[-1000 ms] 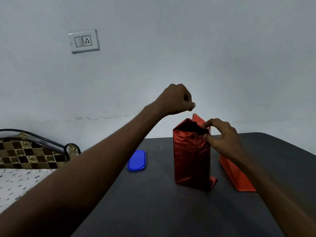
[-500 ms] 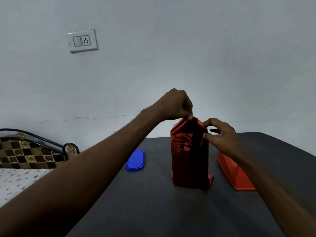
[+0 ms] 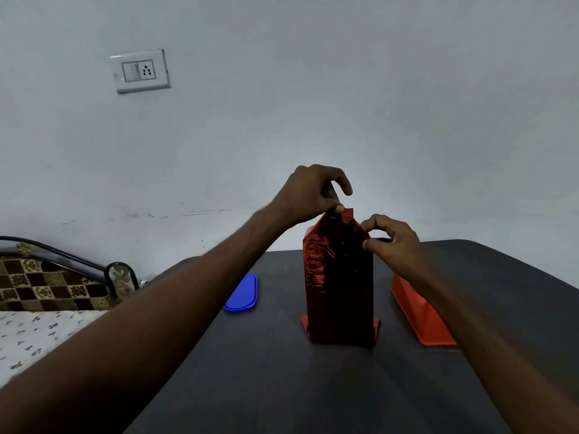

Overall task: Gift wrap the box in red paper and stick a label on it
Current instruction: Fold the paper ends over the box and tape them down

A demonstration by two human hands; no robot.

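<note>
A tall box wrapped in shiny red paper stands upright on the dark table, its lower paper ends flaring out at the base. My left hand pinches the pointed paper flap at the top of the box between thumb and finger. My right hand pinches the paper at the top right corner. The box itself is hidden under the paper. No label is visible.
A flat blue lid lies on the table left of the box. An orange-red container sits to the right, behind my right forearm. A bed with a patterned cover stands left of the table, a wall socket above.
My left hand came down from above the box and took hold of the top flap. The box turned slightly, its near face now square to me.
</note>
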